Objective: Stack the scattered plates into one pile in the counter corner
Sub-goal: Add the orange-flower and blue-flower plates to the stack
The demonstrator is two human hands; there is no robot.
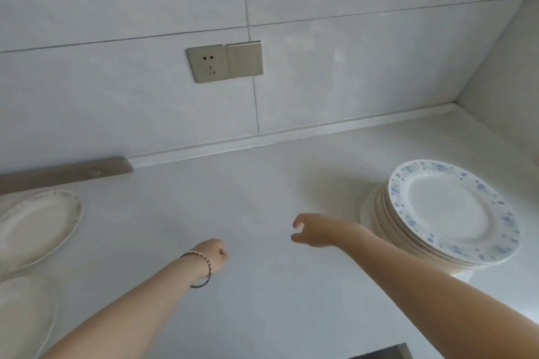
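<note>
A pile of several plates [382, 221] stands at the right of the white counter, near the corner. Its top plate [449, 210] is white with a blue flowered rim. Two oval white plates lie flat at the left edge: one [35, 227] further back, another [23, 318] nearer me and partly cut off. My right hand [315, 230] hovers over the counter just left of the pile, fingers curled apart and holding nothing. My left hand [214, 253], with a bracelet on the wrist, is curled closed over the middle of the counter, with nothing in it.
A tiled wall with a socket and switch plate [224, 61] rises behind the counter [262, 183]. A brown strip [64, 173] runs along the back edge at the left. A dark opening [379, 354] shows at the counter's near edge.
</note>
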